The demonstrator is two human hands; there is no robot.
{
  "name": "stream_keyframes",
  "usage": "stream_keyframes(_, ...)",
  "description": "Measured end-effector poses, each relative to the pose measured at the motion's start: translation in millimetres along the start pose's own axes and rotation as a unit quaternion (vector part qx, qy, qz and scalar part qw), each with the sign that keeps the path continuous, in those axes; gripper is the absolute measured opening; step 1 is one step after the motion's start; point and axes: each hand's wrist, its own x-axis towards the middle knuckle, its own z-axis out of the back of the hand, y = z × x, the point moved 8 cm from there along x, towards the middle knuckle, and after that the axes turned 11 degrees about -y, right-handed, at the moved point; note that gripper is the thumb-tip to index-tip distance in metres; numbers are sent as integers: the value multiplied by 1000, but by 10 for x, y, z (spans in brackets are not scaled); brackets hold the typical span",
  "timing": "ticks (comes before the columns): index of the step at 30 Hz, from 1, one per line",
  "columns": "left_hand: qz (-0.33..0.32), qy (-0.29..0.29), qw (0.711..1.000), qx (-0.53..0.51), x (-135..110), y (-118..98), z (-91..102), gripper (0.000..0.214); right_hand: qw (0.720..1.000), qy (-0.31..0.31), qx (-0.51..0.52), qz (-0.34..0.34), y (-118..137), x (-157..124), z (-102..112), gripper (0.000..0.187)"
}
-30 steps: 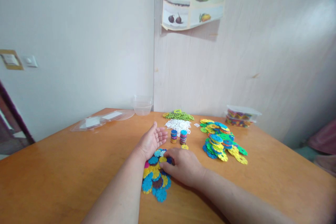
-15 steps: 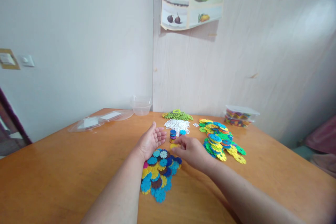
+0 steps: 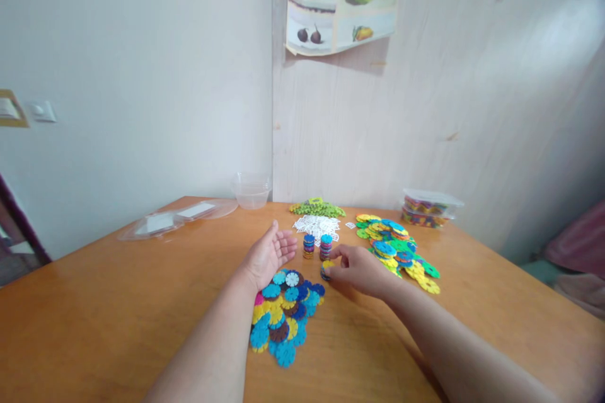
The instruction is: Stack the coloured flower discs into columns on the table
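My left hand (image 3: 268, 254) rests on its edge on the wooden table (image 3: 118, 302), palm turned right, fingers open and empty, just behind a flat heap of blue, yellow and brown snowflake discs (image 3: 284, 310). My right hand (image 3: 355, 269) pinches a small stack of discs (image 3: 326, 271) with a yellow one on top, right of the heap. Two short upright stacks of discs (image 3: 316, 246) stand just beyond my hands.
A second pile of blue, green and yellow discs (image 3: 397, 250) lies to the right. Further back are white discs (image 3: 316, 225), green discs (image 3: 317, 208), a lidded box of discs (image 3: 430, 208), an empty clear tub (image 3: 251, 191) and clear lids (image 3: 174, 219).
My right hand lifted off the near heap and moved forward and right to the small stack with the yellow disc. My left hand stayed in place.
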Motion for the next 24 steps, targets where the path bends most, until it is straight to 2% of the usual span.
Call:
stream_keyframes(9, -1, -3, 1000, 0, -29, -13, -9, 53, 999, 8, -49, 10, 26, -25, -29, 33)
stream_keyframes(14, -1, -3, 1000, 0, -32, -15, -18, 51, 999, -28, -26, 38, 224, -97, 52, 31)
stream_keyframes(20, 7, -5, 1000, -6, -50, -15, -28, 48, 993, 37, -14, 108, 598, -345, -190, 20)
stream_keyframes(24, 11, -9, 1000, -4, -52, -12, -28, 48, 991, 36, -29, 125, 722, -405, -306, 24)
